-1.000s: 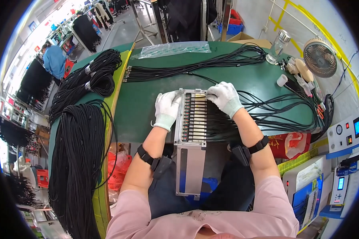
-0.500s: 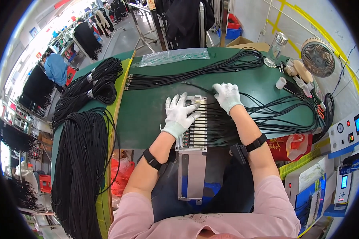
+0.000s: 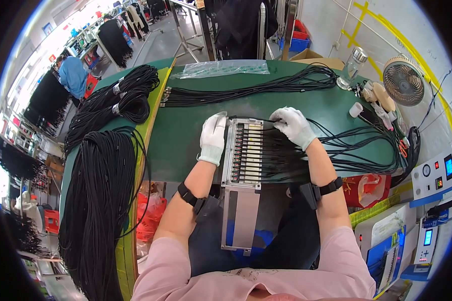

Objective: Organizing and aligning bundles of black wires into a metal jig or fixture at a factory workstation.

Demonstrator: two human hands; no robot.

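Note:
My right hand (image 3: 295, 128), in a white glove, pinches a black cable (image 3: 268, 120) just right of the far end of a metal fixture (image 3: 229, 160). That cable runs left across the fixture's far end to my gloved left hand (image 3: 214, 136). The left fingers are pressed together at the cable's tip, which they partly hide. A row of light slots (image 3: 254, 155) lines the fixture, with several black cables seated in them and trailing right as a loose bundle (image 3: 356, 156). The fixture's near part reaches past the table edge over my lap.
Thick black cable bundles (image 3: 98, 200) cover the table's left side. Another bundle (image 3: 246, 94) lies across the back of the green table (image 3: 185, 113), near a plastic bag (image 3: 221, 69). A glass bottle (image 3: 351, 68), a fan (image 3: 403, 80) and scissors (image 3: 402, 148) are at right.
My left hand has moved off the slots to the fixture's far left corner and closed at the cable's tip. My right hand has lowered slightly, drawing the cable across the fixture's far end.

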